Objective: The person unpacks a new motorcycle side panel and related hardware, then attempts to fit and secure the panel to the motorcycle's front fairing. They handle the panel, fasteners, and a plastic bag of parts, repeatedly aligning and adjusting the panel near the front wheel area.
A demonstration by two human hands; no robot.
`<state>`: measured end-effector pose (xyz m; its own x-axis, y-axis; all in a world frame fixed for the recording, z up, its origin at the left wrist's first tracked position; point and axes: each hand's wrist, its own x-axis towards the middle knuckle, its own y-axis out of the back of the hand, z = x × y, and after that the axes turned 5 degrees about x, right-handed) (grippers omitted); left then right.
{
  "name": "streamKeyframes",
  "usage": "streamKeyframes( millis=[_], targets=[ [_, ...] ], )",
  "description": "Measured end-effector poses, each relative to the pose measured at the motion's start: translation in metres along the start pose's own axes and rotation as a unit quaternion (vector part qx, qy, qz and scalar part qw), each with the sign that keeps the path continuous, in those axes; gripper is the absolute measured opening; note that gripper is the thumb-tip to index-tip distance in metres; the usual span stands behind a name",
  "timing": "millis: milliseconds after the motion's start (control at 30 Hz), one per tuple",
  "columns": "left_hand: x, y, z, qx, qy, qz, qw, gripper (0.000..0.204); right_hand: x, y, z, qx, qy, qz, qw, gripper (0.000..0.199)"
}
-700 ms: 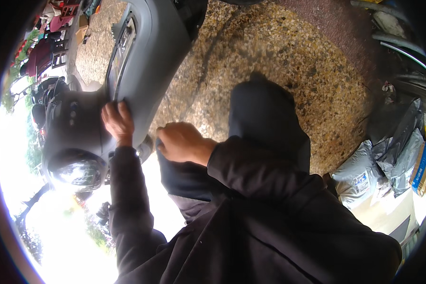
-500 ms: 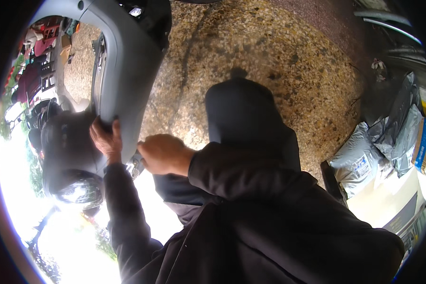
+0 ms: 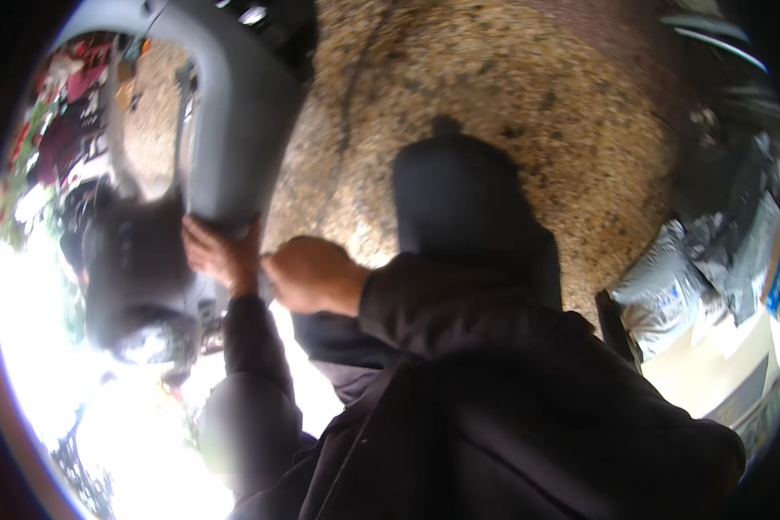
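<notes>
A long, curved grey body panel (image 3: pixel 238 147), apparently part of a scooter, runs down the left side. My left hand (image 3: pixel 224 253) grips its lower end, with the thumb and fingers spread across the edge. Just to the right, my right hand (image 3: pixel 308 273) is closed in a fist near the panel's corner. Its fingers are curled toward the panel, and whatever they hold is hidden. Left of my left hand sits a dark, blurred housing (image 3: pixel 134 247) with a shiny rounded lamp (image 3: pixel 152 342) below it.
Pebbled ground (image 3: pixel 598 173) lies beyond my dark-trousered knee (image 3: pixel 459 191). Grey plastic parcel bags (image 3: pixel 663 282) are heaped at the right, beside a blue-marked carton (image 3: pixel 778 277). Strong glare washes out the lower left.
The view has shifted slightly and blurred. My left hand sits further right on the panel's lower end, closer to my right hand. My right hand stays closed.
</notes>
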<state>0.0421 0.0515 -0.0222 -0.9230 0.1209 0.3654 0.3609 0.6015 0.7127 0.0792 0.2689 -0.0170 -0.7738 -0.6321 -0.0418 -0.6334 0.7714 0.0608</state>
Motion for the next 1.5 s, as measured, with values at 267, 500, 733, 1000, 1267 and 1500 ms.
streamKeyframes(
  millis=[267, 500, 733, 1000, 1267, 1500],
  targets=[
    [0.002, 0.006, 0.001, 0.002, -0.038, 0.033, 0.999, 0.105, -0.005, 0.012, -0.005, 0.071, 0.014, 0.082, 0.994, 0.018],
    [0.004, -0.011, -0.017, -0.024, -0.016, 0.030, 0.999, 0.101, 0.010, -0.004, 0.004, 0.081, -0.003, 0.124, 0.989, 0.019],
    [0.008, -0.056, -0.059, -0.056, 0.021, -0.016, 0.998, 0.097, 0.013, -0.014, -0.001, 0.061, -0.014, 0.204, 0.977, 0.020],
    [0.033, -0.032, -0.043, -0.149, 0.043, -0.168, 0.973, 0.081, -0.019, 0.018, 0.005, -0.002, 0.065, 0.199, 0.978, 0.015],
    [0.041, 0.003, -0.015, -0.172, -0.004, -0.105, 0.980, 0.079, -0.012, 0.034, 0.013, -0.043, -0.014, 0.152, 0.987, 0.029],
    [0.060, 0.012, -0.014, -0.200, 0.039, -0.086, 0.975, 0.080, 0.009, 0.026, 0.021, -0.121, -0.037, 0.044, 0.991, 0.028]
  ],
)
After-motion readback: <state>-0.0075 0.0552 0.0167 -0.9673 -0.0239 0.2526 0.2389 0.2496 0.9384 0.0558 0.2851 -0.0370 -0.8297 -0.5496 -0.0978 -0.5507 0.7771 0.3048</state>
